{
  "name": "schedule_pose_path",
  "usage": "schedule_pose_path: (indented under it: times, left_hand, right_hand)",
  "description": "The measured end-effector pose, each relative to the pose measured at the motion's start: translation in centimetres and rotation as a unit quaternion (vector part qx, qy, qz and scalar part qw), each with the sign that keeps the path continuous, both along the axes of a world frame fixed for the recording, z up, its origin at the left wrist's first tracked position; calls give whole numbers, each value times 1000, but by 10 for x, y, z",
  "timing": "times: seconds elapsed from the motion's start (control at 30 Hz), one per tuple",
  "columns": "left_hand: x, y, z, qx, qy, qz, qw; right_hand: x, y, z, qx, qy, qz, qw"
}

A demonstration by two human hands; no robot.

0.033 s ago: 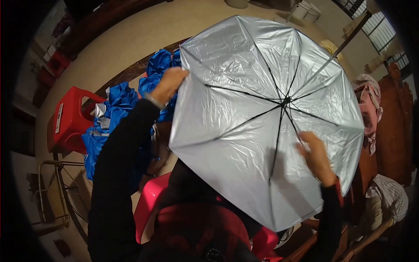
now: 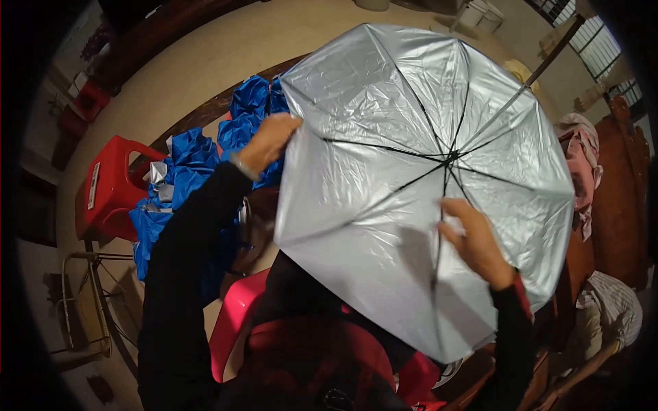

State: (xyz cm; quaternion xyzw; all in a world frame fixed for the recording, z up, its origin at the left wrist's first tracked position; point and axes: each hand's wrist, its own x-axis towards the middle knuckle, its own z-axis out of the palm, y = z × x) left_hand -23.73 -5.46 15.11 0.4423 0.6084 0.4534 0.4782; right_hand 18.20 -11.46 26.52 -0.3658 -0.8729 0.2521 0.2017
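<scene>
An opened umbrella [image 2: 349, 185] spreads before me, its silver inner side up, black ribs [image 2: 391, 146] meeting at a black hub [image 2: 450, 157]. Its shaft [image 2: 510, 103] slants up to the far right, where it looks brown. My left hand [image 2: 271, 140] is closed on the canopy's left edge. Over the near right part hovers my right hand [image 2: 473, 240], slightly blurred, finger and thumb apart beside a rib that runs toward me. Whether it touches that rib is hard to tell.
Crumpled blue folded umbrellas or cloth [image 2: 188, 161] lie left of the canopy, beside a red plastic stool [image 2: 113, 185]. A metal-framed chair [image 2: 86, 301] stands lower left. On the right are a brown wooden seat [image 2: 617, 198], pink cloth [image 2: 579, 164] and another person's striped sleeve [image 2: 617, 305].
My right hand has moved left, toward the near rib. The canopy's near left corner has shifted slightly right, and my left hand keeps its grip on the edge.
</scene>
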Motion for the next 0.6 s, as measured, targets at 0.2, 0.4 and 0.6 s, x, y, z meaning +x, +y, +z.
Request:
schedule_pose_path:
  times: [0.2,0.4,0.6]
  left_hand:
    - [80,-88,25,-156,-291,-3,944]
    - [47,-110,23,203,274,12,940]
    - [73,-121,26,208,551,-319,743]
  right_hand:
    - [-148,-40,-64,17,11,72,997]
    - [-129,-56,-93,40,-108,127,985]
    - [-73,-88,-63,-11,-162,164,973]
